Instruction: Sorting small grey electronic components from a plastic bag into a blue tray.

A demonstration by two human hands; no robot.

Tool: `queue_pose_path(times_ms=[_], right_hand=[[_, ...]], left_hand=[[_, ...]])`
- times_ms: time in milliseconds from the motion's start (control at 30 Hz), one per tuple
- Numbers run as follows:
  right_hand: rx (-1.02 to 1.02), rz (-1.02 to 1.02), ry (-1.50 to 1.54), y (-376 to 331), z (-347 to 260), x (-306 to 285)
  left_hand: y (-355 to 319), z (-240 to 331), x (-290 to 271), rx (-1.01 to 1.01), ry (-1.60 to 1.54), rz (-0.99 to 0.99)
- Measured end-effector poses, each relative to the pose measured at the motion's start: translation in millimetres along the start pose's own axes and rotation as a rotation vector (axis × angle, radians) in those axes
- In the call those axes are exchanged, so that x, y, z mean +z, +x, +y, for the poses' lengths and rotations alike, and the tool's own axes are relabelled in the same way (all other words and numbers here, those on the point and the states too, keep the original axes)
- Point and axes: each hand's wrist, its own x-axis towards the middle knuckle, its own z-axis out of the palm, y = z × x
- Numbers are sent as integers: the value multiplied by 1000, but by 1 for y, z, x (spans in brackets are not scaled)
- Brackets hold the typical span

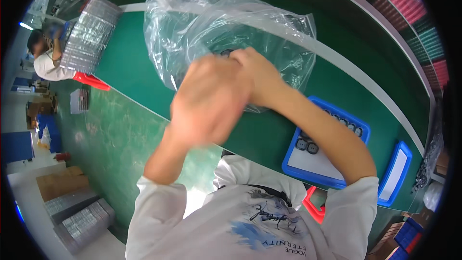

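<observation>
Factory assembly floor, packing line. Evidence: long green conveyor belt (130, 62) with pale side rails crossing the frame from upper left to right; blue parts tray (327, 144) holding small dark round components at right of centre; second blue tray (394, 173) at far right; stacked clear blister trays (90, 33) at upper left and stacks of trays (82, 221) at lower left; cardboard cartons (60, 185) on green-painted floor; another seated worker (45, 60) at upper left.

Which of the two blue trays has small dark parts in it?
The larger blue tray beside the right forearm holds them; the smaller blue tray at the far right shows only white.
</observation>
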Motion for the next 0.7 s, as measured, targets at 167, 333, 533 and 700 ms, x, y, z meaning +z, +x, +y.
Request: queue_pose_path(times_ms=[167, 333, 533, 700], right_hand=[[26, 105, -64, -18, 41, -31], [87, -114, -222, -43, 22, -42], [240, -87, 244, -23, 14, -68], [387, 40, 715, -34, 7, -92]], left_hand=[[-50, -56, 13, -566, 319, -237], [-61, -26, -2, -656, 202, -451], [-33, -37, 12, -653, 176, -439], [-18, -36, 10, -665, 67, -283]])
